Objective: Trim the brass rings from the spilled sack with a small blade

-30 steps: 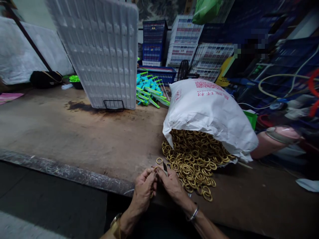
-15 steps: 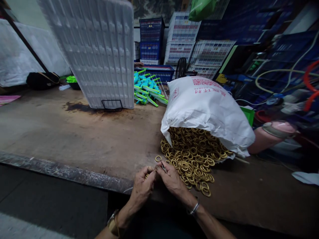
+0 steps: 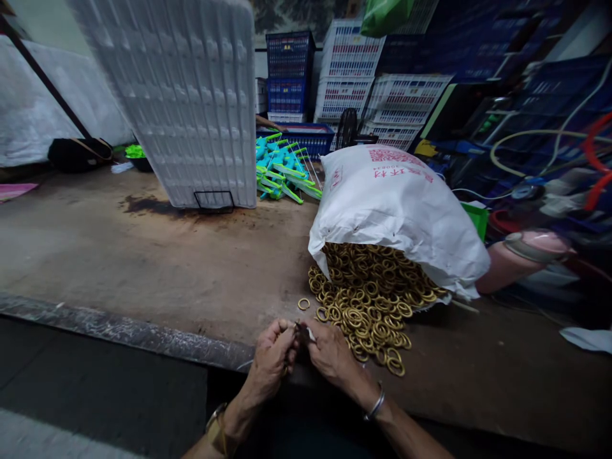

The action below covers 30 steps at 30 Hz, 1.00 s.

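My left hand (image 3: 272, 357) is closed at the table's front edge. A little gold shows below its fingers, apparently a brass-coloured ring (image 3: 286, 369), mostly hidden by the hand. My right hand (image 3: 332, 354) is closed on a small dark pointed tool (image 3: 302, 333), whose exact kind I cannot make out. The tool's tip meets the left fingertips. Just beyond the hands one loose ring (image 3: 303, 304) lies flat on the table. To the right a heap of gold-coloured rings (image 3: 370, 317) spills from the mouth of a white woven sack (image 3: 396, 197).
A ribbed translucent panel (image 3: 191, 115) stands on a black wire stand (image 3: 213, 201). Green and turquoise plastic pieces (image 3: 287, 169) lie behind it. Stacked crates (image 3: 351, 60) fill the back, where another person's arm (image 3: 270, 123) shows. A pink bottle (image 3: 523, 258) is at right.
My fingers have drawn closer together, and the dark tool now points toward the left fingertips. The right hand has shifted slightly down, away from the loose ring. The other person's arm reaches further in.
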Motion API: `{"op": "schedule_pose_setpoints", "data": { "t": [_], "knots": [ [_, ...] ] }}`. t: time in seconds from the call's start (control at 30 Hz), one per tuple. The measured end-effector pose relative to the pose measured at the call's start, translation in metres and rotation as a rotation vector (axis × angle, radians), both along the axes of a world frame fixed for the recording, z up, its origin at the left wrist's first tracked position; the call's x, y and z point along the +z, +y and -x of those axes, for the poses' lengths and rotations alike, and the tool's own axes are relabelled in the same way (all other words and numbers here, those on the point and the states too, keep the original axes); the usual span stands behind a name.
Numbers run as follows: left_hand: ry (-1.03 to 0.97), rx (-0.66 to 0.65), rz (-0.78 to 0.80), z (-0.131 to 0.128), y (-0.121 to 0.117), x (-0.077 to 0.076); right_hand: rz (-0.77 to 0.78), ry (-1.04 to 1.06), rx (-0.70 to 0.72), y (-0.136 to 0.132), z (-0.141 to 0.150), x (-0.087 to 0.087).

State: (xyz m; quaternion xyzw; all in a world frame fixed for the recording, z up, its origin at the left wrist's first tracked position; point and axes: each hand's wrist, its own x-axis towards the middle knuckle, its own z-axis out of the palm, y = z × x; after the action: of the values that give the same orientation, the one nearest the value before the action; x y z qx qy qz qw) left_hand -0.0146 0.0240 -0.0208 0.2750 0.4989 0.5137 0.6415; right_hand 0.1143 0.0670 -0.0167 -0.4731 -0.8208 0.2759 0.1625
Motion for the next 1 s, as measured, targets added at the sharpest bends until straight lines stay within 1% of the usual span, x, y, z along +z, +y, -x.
{"op": "schedule_pose_setpoints", "data": {
  "t": [0.07, 0.17, 0.3, 0.47, 0.7, 0.8, 0.9, 1.0],
  "knots": [
    [0.028, 0.001, 0.0, 0.0, 0.0, 0.002, -0.037, -0.114, 0.026, -0.003, 0.0, -0.002],
    [0.079, 0.001, 0.009, 0.0, 0.0, 0.006, -0.067, -0.206, 0.028, -0.005, 0.002, 0.0],
    [0.117, 0.015, 0.032, 0.0, -0.001, 0.009, -0.087, -0.247, 0.01, -0.006, 0.004, 0.004],
    [0.159, 0.003, 0.019, 0.0, -0.003, 0.008, -0.075, -0.291, -0.012, -0.006, 0.005, 0.008],
    [0.186, -0.031, -0.056, 0.004, -0.004, 0.002, -0.02, -0.335, 0.055, -0.005, 0.005, 0.011],
    [0.159, -0.036, -0.063, 0.007, -0.007, 0.003, -0.033, -0.369, 0.076, -0.003, 0.004, 0.01],
    [0.103, -0.072, -0.047, 0.009, -0.014, 0.007, -0.052, -0.446, 0.023, 0.003, 0.002, 0.008],
    [-0.046, -0.118, -0.034, 0.01, -0.02, 0.012, -0.089, -0.464, -0.036, 0.011, 0.001, 0.009]
  ]
}}
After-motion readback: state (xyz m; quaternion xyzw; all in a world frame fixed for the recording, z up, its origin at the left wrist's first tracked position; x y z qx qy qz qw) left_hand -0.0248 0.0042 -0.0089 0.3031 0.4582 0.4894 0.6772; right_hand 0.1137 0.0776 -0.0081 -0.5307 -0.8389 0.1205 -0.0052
